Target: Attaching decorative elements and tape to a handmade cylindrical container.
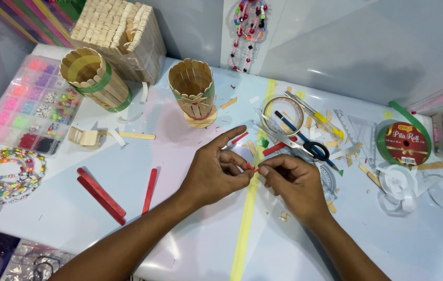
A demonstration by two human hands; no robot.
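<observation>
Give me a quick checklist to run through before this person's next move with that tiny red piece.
1. Small red piece pinched between both hands: ok, left hand and right hand meet on it.
2. Piece's exact shape: cannot tell, mostly hidden by fingertips.
3. Scissors within reach: ok, just beyond the right hand, blades closed.
4. Spare red sticks at hand: ok, flat on the white table, left of the forearm.
5. Stick cup stable: ok, upright on its base.
6. Bead box out of the way: ok, at the table's left edge.
</observation>
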